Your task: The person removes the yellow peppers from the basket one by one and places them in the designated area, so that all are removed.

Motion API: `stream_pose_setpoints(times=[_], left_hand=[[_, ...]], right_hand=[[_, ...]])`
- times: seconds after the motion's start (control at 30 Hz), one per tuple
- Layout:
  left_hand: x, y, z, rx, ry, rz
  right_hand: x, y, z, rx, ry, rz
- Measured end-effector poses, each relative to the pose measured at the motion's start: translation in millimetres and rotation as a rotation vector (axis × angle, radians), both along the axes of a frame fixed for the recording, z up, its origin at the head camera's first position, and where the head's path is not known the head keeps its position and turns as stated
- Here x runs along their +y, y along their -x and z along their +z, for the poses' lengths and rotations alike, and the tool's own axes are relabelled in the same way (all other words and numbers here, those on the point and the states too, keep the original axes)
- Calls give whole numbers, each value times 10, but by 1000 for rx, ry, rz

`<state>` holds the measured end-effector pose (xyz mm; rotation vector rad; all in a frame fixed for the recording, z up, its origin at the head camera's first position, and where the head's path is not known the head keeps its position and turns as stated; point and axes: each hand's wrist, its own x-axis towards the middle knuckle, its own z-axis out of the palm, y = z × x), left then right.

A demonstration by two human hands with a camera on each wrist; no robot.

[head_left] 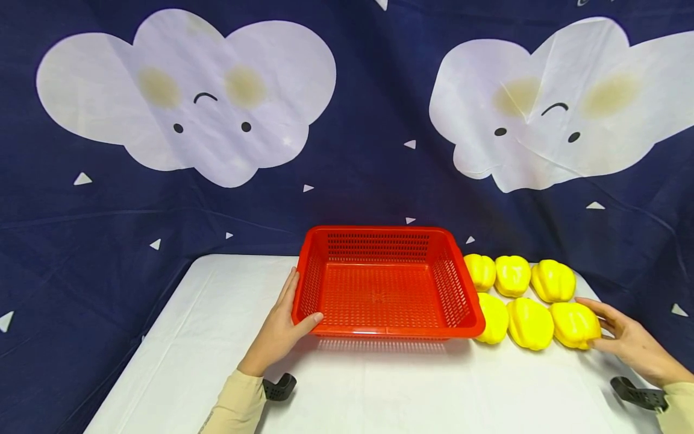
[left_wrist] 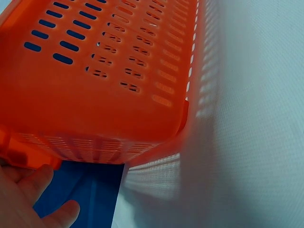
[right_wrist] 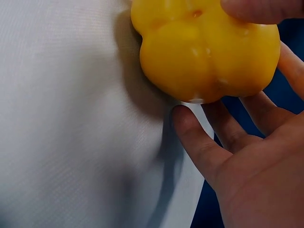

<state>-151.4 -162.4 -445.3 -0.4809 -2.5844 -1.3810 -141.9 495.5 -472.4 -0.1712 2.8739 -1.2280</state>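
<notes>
A red plastic basket (head_left: pixel 376 289) with slotted walls stands on the white table. My left hand (head_left: pixel 279 328) holds its near left corner, thumb over the rim and fingers along the outer left side. The left wrist view shows the basket's wall (left_wrist: pixel 95 104) and part of that hand (left_wrist: pixel 28 194). To the right, my right hand (head_left: pixel 631 337) grips the nearest right yellow bell pepper (head_left: pixel 575 325), thumb on the near side and fingers on the far side. In the right wrist view this pepper (right_wrist: pixel 204 57) sits between thumb and fingers, close to the tabletop.
Several more yellow bell peppers (head_left: pixel 530 323) lie in two rows between the basket and my right hand. The nearest ones touch or sit partly behind the basket's right rim. A dark blue cloth (head_left: pixel 374 120) with white clouds hangs behind the white table (head_left: pixel 390 392).
</notes>
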Motion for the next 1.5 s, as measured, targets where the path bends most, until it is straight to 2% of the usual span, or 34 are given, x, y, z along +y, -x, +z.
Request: stream_pose_setpoints(times=[0.3,0.5,0.7,0.8,0.93,1.03,1.23,1.4,1.5], left_hand=[[3,9,-7,-4,1,4],[4,12,-3,-4,-2,3],[10,22,4,-2,5,2],[14,28,8,-2,6,-5],[7,26,16,1,22,-14],[-15,17,25,0,43,-27],[-73,22,80,-12,98,-37],[-126,44,201,-14,133,-35],[-173,60,310,-7,165,-33]], right_hand=[[-2,9,-8,1,0,-7],[-11,4,18,37,12,-3],[-40,-28,79,51,-5,-50],[-87,-37,130,88,3,-74],[-150,-25,235,196,75,-74],[-232,-33,296,257,90,-105],[-529,-38,448,303,-43,-227],[-915,-20,679,318,-125,-271],[-1165,-4,808,339,-132,-268]])
